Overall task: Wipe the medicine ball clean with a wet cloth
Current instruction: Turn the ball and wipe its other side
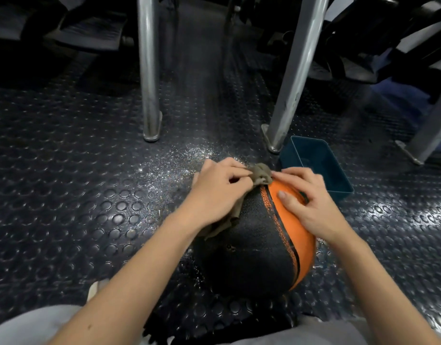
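A black and orange medicine ball (254, 247) lies on the studded rubber floor (77, 195) in front of me. A brownish cloth (261, 174) is bunched on the ball's far top and trails down its left side. My left hand (219, 190) grips the cloth with curled fingers on the ball's upper left. My right hand (306, 197) rests on the orange panel, its fingertips pinching the cloth's bunched edge and its thumb flat on the ball.
A teal plastic tub (316, 168) stands just beyond the ball to the right. Two metal legs (149, 70) (291, 78) rise from the floor behind. Wet speckles (179, 160) glitter on the floor ahead of my left hand. Dark equipment fills the background.
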The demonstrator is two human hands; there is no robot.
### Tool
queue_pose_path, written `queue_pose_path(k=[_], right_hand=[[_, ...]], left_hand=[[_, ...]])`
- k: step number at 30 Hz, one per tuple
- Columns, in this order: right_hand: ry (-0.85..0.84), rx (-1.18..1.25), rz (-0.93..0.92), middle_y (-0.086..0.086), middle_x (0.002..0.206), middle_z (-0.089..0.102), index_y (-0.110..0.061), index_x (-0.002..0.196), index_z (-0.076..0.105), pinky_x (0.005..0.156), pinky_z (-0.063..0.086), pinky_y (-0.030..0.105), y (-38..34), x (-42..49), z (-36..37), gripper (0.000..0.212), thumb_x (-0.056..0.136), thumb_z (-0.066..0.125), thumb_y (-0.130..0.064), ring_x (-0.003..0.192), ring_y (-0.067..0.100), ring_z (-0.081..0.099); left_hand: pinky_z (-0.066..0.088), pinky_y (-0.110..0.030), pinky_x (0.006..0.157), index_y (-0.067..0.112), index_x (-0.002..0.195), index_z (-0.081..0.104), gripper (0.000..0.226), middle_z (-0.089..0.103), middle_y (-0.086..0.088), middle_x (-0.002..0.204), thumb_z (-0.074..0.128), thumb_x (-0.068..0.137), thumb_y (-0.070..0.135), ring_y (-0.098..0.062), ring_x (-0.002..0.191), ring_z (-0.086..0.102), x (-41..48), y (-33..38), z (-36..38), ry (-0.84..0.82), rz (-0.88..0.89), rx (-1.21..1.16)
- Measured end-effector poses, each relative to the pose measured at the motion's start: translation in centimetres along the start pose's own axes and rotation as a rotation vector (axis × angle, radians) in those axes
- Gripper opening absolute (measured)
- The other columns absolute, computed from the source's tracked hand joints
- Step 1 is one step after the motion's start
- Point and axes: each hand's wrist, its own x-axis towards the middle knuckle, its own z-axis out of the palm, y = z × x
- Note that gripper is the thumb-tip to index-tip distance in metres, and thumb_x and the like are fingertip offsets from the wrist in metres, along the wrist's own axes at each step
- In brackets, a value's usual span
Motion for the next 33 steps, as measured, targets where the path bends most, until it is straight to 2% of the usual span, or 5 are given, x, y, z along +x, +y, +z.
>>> queue_pose_path(k=[10,16,22,27,33], right_hand=[[0.068,0.047,0.17,-0.017,0.12,0.06,-0.036,0.118,0.063,0.098,0.038,0.024,-3.1,1.1,0.6,0.033,0.09,0.05,-0.048,0.113,0.003,0.052],[-0.09,0.006,0.266,-0.016,0.143,0.041,-0.032,0.139,0.043,0.115,0.024,0.038,-2.6,0.5,-0.7,0.087,0.063,0.046,-0.074,0.132,0.008,0.037],[-0.109,-0.08,0.29,-0.015,0.138,0.033,-0.07,0.107,0.033,0.114,0.014,0.049,-1.9,0.7,-1.2,0.023,0.087,0.033,-0.061,0.136,0.011,0.023],[0.134,0.053,0.296,-0.007,0.13,0.044,-0.042,0.128,0.049,0.109,0.027,0.049,-2.1,0.1,1.3,0.035,0.101,0.029,-0.033,0.128,0.015,0.037],[0.288,0.002,0.241,-0.016,0.128,0.045,-0.036,0.127,0.054,0.107,0.027,0.05,-3.5,-1.2,3.0,0.037,0.1,0.028,-0.034,0.124,0.007,0.036]], left_hand=[[0.031,-0.031,0.061,0.013,0.066,0.052,0.028,0.048,-0.007,0.061,0.05,0.092,0.024,-0.02,0.067,0.045,1.1,-5.3,-1.8,0.254,-0.454,-0.291],[0.04,-0.033,0.077,0.019,0.065,0.063,0.027,0.064,-0.002,0.08,0.055,0.089,0.027,-0.022,0.085,0.057,0.5,-2.3,-1.0,0.274,-0.42,-0.321],[0.026,-0.036,0.098,0.034,0.096,0.071,0.022,0.046,0.031,0.094,0.049,0.094,0.033,-0.012,0.1,0.032,-0.8,1.6,1.5,0.144,-0.033,0.021],[0.027,-0.036,0.098,0.026,0.106,0.07,0.024,0.046,0.03,0.095,0.049,0.095,0.031,-0.014,0.104,0.034,-0.3,0.7,1.3,0.138,-0.027,-0.036],[0.038,-0.04,0.094,0.005,0.072,0.064,0.033,0.059,-0.008,0.092,0.048,0.094,0.024,-0.034,0.107,0.049,1.1,-5.1,-0.7,0.213,-0.327,-0.064]])
